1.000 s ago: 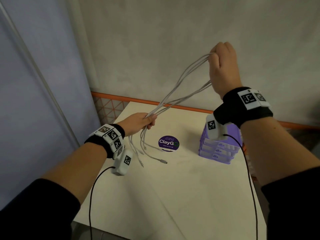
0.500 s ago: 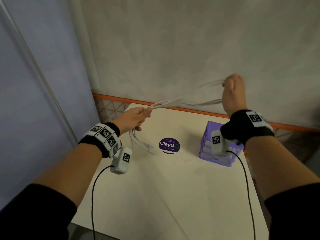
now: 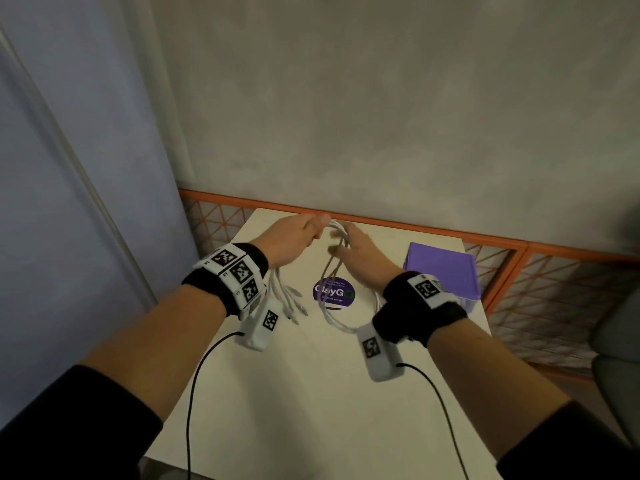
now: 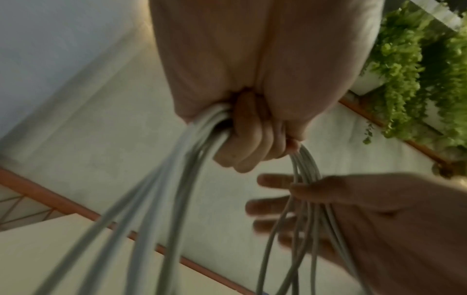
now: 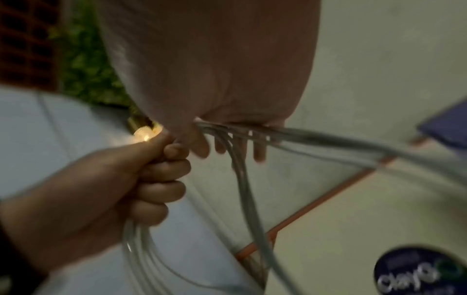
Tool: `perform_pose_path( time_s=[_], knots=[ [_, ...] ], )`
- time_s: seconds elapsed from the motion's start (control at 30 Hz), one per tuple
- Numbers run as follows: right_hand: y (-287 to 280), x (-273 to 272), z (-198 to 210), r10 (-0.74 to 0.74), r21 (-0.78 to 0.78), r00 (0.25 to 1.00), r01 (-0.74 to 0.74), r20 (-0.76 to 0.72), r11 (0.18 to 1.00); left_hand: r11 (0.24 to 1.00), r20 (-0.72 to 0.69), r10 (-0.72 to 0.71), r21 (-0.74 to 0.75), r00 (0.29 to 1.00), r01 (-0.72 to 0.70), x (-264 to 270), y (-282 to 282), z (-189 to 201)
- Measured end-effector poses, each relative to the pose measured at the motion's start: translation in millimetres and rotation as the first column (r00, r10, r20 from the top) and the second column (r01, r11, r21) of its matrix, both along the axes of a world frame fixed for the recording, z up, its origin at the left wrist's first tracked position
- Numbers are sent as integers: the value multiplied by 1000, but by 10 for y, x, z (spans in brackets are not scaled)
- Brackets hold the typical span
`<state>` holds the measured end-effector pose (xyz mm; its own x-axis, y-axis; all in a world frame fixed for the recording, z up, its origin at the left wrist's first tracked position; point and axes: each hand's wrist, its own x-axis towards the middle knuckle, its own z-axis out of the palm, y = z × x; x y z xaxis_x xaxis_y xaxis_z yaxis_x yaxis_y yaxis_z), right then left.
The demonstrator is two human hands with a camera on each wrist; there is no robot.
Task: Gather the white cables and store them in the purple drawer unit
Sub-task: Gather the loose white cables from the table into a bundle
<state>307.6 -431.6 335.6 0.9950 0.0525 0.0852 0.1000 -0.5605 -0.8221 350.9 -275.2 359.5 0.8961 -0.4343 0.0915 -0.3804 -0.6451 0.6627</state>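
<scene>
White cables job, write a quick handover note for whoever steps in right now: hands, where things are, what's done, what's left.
Left hand: fist gripping the white cables near the table's far edge.
Right hand: fingers spread, with the cable strands draped over them, not clamped.
Cables: bundled into a loop between both hands; the loop's bottom rests on the table by the round ClayGo sticker, plug ends lying under the left wrist.
Purple drawer unit: on the table right of the hands; no drawer looks pulled out from here.
Done: cables gathered.
Left: finish coiling, open a drawer, put cables in.
</scene>
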Motion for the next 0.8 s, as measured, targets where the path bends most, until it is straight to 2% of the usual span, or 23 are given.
perform_pose_path(
  time_s=[0.07,0.1,0.2,0.37,0.43,0.47,0.57,0.67,0.8],
  knots=[
    [49,-3,54,-4,240,997,21,-73,971,995,-45,-25,-99,999,20,-11,14,16],
    [41,-2,88,-6,295,996,31,-85,955,986,-87,-36,-166,996,21,-17,33,20],
    [-6,1,273,-46,258,999,45,-4,965,938,-220,-104,-347,970,22,-68,77,5],
    [-98,18,431,-162,398,986,138,28,907,951,-169,-97,-307,981,41,-147,99,-151],
    [-105,5,424,-191,490,982,164,4,856,951,-158,-86,-306,984,34,-192,48,-191],
    [-105,8,424,-199,574,980,174,-19,800,950,-166,-87,-310,982,32,-235,10,-193],
    [-114,41,449,-156,805,980,189,-121,562,961,-164,-84,-276,983,36,-353,-112,-206],
    [-77,39,457,-124,894,980,195,-158,403,980,-117,-19,-200,993,-5,-406,-231,-216],
    [-49,0,487,-74,963,980,196,-185,187,957,-174,44,-275,984,-91,-394,-308,-185]
  ],
)
